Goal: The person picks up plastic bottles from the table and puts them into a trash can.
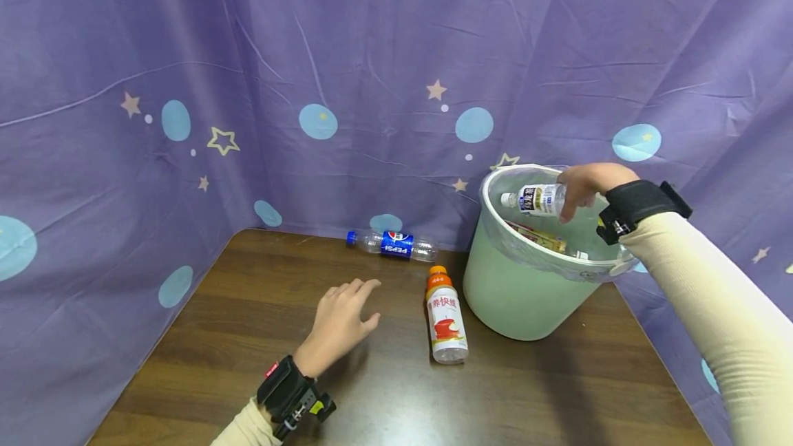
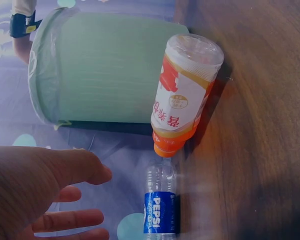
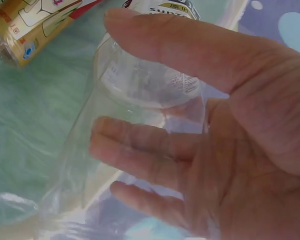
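Note:
My right hand (image 1: 591, 183) grips a clear plastic bottle (image 1: 540, 199) with a white cap and a printed label, held sideways at the mouth of a pale green bin (image 1: 520, 298). In the right wrist view the thumb lies across the bottle, and the other fingers (image 3: 140, 150) show through its clear wall. My left hand (image 1: 341, 322), fingers spread and holding nothing, hovers over the table. To its right lies a bottle with an orange cap and red-and-white label (image 1: 447, 319). Behind that, an empty Pepsi bottle (image 1: 396, 245) with a blue cap rests on its side.
A clear liner (image 1: 495, 222) hangs over the bin's rim. Inside the bin sit a yellow-and-red packet (image 1: 542, 237) and a white-capped item (image 1: 581, 255). A purple patterned curtain (image 1: 372, 88) stands behind and beside the brown wooden table (image 1: 204, 356).

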Available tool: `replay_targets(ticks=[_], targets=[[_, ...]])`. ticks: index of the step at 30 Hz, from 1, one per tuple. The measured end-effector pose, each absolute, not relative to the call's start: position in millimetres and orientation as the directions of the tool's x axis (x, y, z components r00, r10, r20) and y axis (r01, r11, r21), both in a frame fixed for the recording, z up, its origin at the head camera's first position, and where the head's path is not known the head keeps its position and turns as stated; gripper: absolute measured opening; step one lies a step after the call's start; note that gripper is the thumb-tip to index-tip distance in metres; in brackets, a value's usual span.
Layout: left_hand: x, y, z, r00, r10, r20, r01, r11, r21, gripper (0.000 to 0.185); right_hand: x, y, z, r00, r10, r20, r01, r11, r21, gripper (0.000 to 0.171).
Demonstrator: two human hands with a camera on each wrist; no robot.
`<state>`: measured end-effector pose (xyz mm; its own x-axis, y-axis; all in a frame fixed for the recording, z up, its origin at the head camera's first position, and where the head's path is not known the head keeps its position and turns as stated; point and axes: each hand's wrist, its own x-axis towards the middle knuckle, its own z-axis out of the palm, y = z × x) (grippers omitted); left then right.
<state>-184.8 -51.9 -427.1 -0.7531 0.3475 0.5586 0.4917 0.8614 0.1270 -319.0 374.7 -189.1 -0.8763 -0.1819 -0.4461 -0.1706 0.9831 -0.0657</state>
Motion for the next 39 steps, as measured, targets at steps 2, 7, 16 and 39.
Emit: replay_targets(ticks=[2, 7, 16, 39], targets=[[-185.0, -51.3, -427.4, -0.756, 0.352, 0.552, 0.493, 0.86, 0.128, 0.057, -320.6, 376.2, -192.5, -0.876, -0.174, -0.45, -0.164, 0.985, -0.062, 0.06], [-185.3, -50.4, -427.9, -0.759, 0.354, 0.547, 0.496, 0.858, 0.133, 0.056, -324.9, 379.8, -200.7, -0.871, -0.154, -0.467, -0.136, 0.988, -0.072, 0.075], [-186.6, -48.8, -430.6, -0.749, 0.355, 0.559, 0.501, 0.856, 0.128, 0.055, -333.2, 380.4, -217.5, -0.862, -0.143, -0.487, -0.124, 0.99, -0.072, 0.072], [-188.3, -45.9, -440.6, -0.73, 0.368, 0.575, 0.523, 0.843, 0.124, 0.05, -340.5, 391.7, -255.5, -0.856, -0.175, -0.486, -0.144, 0.984, -0.101, 0.07]])
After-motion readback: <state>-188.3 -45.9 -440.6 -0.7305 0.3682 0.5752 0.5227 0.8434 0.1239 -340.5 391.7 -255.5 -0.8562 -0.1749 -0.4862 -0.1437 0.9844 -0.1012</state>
